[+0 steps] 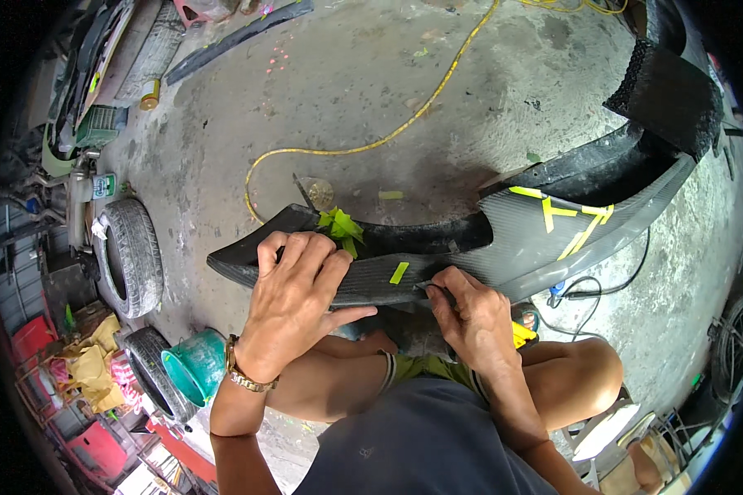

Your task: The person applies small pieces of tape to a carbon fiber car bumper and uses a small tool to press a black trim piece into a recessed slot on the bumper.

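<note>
A long black carbon-fibre-patterned car bumper point(371, 280) lies across in front of my knees, its right part curving away to the far right. My left hand point(293, 289) is closed on its left end, fingers over the upper edge and thumb along the lower side. Beside those fingers is a bunch of yellow-green tape scraps point(341, 228). My right hand point(475, 318) is closed in a pinch at the bumper's lower edge. A small, thin greyish tip point(425, 285) shows at its fingertips; its kind is unclear. A short yellow-green tape strip point(399, 273) sticks to the bumper between my hands.
More tape strips point(563, 212) mark the bumper's right part. A yellow hose or cord point(371, 146) winds over the concrete floor behind it. Tyres point(130, 257) and a teal bucket point(194, 369) stand at left. A black cable point(590, 293) lies at right.
</note>
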A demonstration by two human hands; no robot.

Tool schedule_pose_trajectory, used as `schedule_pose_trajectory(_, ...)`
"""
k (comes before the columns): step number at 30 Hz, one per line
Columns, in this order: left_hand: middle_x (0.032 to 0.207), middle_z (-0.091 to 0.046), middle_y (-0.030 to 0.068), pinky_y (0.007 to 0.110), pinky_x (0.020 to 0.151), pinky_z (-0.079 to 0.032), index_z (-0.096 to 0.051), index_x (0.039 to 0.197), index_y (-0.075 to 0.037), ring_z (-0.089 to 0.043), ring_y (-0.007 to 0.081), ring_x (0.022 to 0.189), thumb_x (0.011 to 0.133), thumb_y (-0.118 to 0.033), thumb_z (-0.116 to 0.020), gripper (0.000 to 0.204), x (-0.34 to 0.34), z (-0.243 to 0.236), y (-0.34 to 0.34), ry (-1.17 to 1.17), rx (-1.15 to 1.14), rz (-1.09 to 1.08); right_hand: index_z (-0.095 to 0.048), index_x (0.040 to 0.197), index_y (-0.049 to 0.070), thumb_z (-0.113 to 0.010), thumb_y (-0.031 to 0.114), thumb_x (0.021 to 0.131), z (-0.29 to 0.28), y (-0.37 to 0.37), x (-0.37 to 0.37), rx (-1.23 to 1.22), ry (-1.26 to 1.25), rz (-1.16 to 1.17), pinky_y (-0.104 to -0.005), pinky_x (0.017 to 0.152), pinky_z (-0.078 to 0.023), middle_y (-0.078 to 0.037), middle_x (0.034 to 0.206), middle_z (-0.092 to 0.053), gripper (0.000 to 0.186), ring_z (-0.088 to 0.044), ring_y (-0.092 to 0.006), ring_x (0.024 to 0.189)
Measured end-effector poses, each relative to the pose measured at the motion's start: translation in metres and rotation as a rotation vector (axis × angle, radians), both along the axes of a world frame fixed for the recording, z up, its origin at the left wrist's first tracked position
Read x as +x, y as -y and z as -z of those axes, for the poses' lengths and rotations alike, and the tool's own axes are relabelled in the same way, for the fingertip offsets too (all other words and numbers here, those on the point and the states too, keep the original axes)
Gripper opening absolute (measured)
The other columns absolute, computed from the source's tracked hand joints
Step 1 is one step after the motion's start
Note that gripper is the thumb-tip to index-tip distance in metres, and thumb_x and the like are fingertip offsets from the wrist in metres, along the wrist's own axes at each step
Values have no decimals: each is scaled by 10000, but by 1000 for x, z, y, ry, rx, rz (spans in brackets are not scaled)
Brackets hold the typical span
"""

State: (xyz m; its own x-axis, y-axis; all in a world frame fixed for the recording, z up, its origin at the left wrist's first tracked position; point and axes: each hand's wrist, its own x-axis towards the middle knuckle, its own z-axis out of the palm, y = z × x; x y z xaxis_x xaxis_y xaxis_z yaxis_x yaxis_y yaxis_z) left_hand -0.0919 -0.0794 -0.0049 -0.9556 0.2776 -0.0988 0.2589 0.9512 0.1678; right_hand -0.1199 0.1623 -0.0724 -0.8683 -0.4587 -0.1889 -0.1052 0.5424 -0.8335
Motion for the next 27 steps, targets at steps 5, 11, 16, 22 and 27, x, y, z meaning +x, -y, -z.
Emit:
schedule_pose_trajectory(5, 1045, -629, 83, 459, 966, -364, -700, 1026, -47, -589, 295, 1032, 628, -482, -902, 623, -2, 2, -1, -17, 3, -21, -615, 1007, 76, -684, 138, 968, 0, -1, -3, -4, 17, -22, -498, 651, -552, -147, 897, -706, 100, -694, -419, 752)
schedule_pose_trajectory(11, 1039, -587, 71, 462, 1017, -359, -670, 1027, -58, -573, 270, 1060, 688, -475, -862, 571, -2, 3, 1, 29, 6, -12, -619, 1004, 84, -687, 146, 967, 2, 0, -3, 1, 14, -28, -498, 651, -553, -135, 901, -712, 99, -698, -411, 754)
schedule_pose_trajectory(16, 1041, -592, 74, 465, 1022, -373, -663, 1010, -56, -578, 276, 1060, 669, -481, -866, 582, -1, 3, 0, 3, 3, -5, -627, 995, 87, -689, 144, 965, 3, 0, -3, -6, 7, -31, -487, 640, -555, -129, 892, -712, 89, -700, -399, 748)
schedule_pose_trajectory(22, 1027, -596, 80, 471, 1024, -377, -660, 1004, -53, -581, 284, 1047, 657, -458, -880, 577, -1, 5, 1, -11, 20, -7, -632, 992, 92, -696, 144, 960, 3, -1, -3, -39, 28, -22, -476, 637, -559, -121, 877, -711, 88, -702, -390, 746)
schedule_pose_trajectory(27, 1022, -596, 81, 468, 1025, -378, -658, 1003, -50, -580, 287, 1041, 662, -451, -881, 571, -1, 6, 1, -12, 25, -4, -634, 992, 90, -702, 148, 957, 4, 1, -1, -4, -8, -4, -473, 636, -558, -115, 871, -712, 96, -697, -390, 746)
